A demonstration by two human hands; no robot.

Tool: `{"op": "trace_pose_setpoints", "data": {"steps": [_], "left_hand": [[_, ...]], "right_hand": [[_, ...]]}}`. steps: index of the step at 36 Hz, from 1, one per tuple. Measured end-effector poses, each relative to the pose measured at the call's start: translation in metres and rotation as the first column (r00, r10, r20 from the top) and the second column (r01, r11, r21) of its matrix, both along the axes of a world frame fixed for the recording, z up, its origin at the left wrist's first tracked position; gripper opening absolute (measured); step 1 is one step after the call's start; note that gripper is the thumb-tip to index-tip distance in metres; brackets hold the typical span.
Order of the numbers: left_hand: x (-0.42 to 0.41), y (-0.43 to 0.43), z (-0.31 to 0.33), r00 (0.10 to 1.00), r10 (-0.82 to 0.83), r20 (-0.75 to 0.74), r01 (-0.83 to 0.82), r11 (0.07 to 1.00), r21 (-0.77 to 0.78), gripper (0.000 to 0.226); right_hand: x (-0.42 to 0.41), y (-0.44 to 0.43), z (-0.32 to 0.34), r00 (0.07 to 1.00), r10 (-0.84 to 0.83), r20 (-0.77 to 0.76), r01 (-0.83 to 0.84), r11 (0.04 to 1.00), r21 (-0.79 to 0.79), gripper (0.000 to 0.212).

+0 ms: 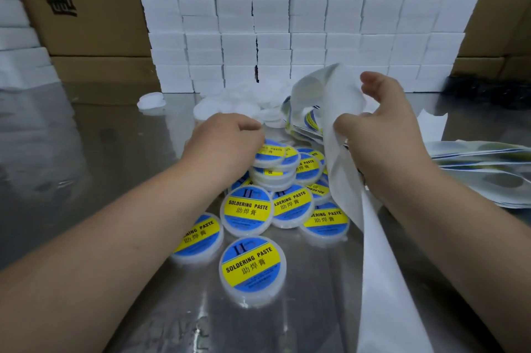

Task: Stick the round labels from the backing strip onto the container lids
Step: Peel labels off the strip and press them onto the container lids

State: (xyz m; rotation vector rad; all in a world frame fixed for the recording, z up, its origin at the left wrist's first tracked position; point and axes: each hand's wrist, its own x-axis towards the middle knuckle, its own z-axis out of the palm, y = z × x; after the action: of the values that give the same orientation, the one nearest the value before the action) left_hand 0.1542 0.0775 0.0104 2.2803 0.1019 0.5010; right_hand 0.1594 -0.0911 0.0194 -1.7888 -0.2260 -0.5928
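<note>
The round white plastic container lids [253,293] in the heap carry round paper labels [251,263] of bright blue, crossed by a broad yellow band with black lettering and a small dark mark above it. The plain round plastic lids [151,100] farther back are bare white. The white paper backing strip [382,252] is unprinted. The shiny metal table [86,151] is silver-grey. The stacked rectangular blocks [307,22] are white, and the brown cardboard boxes [86,8] bear black characters.
</note>
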Motion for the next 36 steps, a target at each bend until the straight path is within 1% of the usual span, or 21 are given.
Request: {"op": "trace_pose_setpoints", "data": {"steps": [2, 4, 7, 9, 10, 12, 14, 16, 18, 20, 23, 27, 29, 31, 32, 33, 35, 36], "left_hand": [[0.001, 0.002, -0.001, 0.999, 0.037, 0.023, -0.038, 0.998, 0.051, 0.031], [0.001, 0.002, -0.001, 0.993, 0.050, 0.106, -0.057, 0.996, 0.065, 0.031], [-0.002, -0.002, 0.000, 0.975, -0.012, 0.223, 0.027, 0.997, -0.065, 0.022], [-0.003, -0.005, 0.000, 0.965, -0.056, 0.258, 0.099, 0.982, -0.160, 0.016], [-0.003, -0.005, -0.001, 0.961, -0.074, 0.267, 0.127, 0.975, -0.183, 0.015], [-0.004, -0.006, 0.000, 0.955, -0.108, 0.275, 0.167, 0.966, -0.198, 0.020], [-0.005, -0.007, 0.001, 0.950, -0.132, 0.284, 0.202, 0.952, -0.231, 0.031], [-0.006, -0.009, 0.000, 0.946, -0.155, 0.285, 0.233, 0.936, -0.264, 0.045], [-0.007, -0.011, 0.000, 0.942, -0.185, 0.279, 0.263, 0.925, -0.274, 0.049], [-0.009, -0.011, 0.001, 0.938, -0.203, 0.281, 0.286, 0.911, -0.297, 0.047], [-0.010, -0.012, 0.005, 0.931, -0.194, 0.310, 0.300, 0.889, -0.347, 0.037], [-0.010, -0.010, 0.005, 0.927, -0.205, 0.314, 0.324, 0.860, -0.394, 0.036], [-0.010, -0.010, 0.005, 0.923, -0.226, 0.311, 0.339, 0.862, -0.378, 0.037], [-0.012, -0.010, 0.004, 0.911, -0.273, 0.310, 0.380, 0.849, -0.368, 0.037], [-0.012, -0.011, 0.004, 0.900, -0.308, 0.308, 0.412, 0.833, -0.369, 0.037], [-0.013, -0.011, 0.003, 0.889, -0.344, 0.303, 0.442, 0.819, -0.367, 0.038], [-0.014, -0.011, 0.000, 0.867, -0.401, 0.295, 0.489, 0.800, -0.348, 0.048], [-0.014, -0.010, -0.001, 0.860, -0.419, 0.293, 0.503, 0.794, -0.341, 0.054]], "right_hand": [[0.000, 0.000, 0.000, 0.999, 0.045, 0.002, -0.045, 0.998, -0.039, 0.072], [0.000, 0.000, -0.001, 0.995, 0.097, -0.022, -0.098, 0.994, -0.051, 0.081], [0.000, 0.004, -0.002, 0.978, 0.183, -0.096, -0.188, 0.981, -0.047, 0.089], [0.000, 0.007, -0.003, 0.967, 0.208, -0.147, -0.222, 0.972, -0.081, 0.091], [0.001, 0.008, -0.003, 0.961, 0.223, -0.166, -0.241, 0.966, -0.097, 0.090], [-0.001, 0.009, -0.003, 0.944, 0.268, -0.193, -0.291, 0.951, -0.104, 0.083], [-0.005, 0.010, -0.001, 0.921, 0.321, -0.222, -0.354, 0.926, -0.131, 0.069], [-0.008, 0.010, -0.001, 0.894, 0.379, -0.241, -0.426, 0.884, -0.193, 0.051], [-0.010, 0.010, -0.001, 0.877, 0.414, -0.244, -0.467, 0.855, -0.225, 0.043], [-0.012, 0.009, 0.000, 0.865, 0.440, -0.241, -0.490, 0.843, -0.223, 0.042], [-0.014, 0.008, 0.001, 0.826, 0.506, -0.248, -0.552, 0.813, -0.183, 0.044], [-0.014, 0.007, 0.002, 0.758, 0.581, -0.297, -0.634, 0.764, -0.123, 0.047], [-0.012, 0.008, 0.001, 0.723, 0.601, -0.342, -0.653, 0.756, -0.050, 0.050], [-0.012, 0.011, 0.003, 0.702, 0.606, -0.374, -0.631, 0.773, 0.069, 0.041], [-0.011, 0.011, 0.004, 0.707, 0.599, -0.376, -0.610, 0.786, 0.105, 0.035], [-0.011, 0.011, 0.004, 0.728, 0.581, -0.365, -0.586, 0.803, 0.109, 0.028], [-0.009, 0.009, 0.004, 0.775, 0.553, -0.307, -0.551, 0.828, 0.103, 0.018], [-0.008, 0.008, 0.004, 0.793, 0.544, -0.274, -0.535, 0.837, 0.112, 0.016]]}}
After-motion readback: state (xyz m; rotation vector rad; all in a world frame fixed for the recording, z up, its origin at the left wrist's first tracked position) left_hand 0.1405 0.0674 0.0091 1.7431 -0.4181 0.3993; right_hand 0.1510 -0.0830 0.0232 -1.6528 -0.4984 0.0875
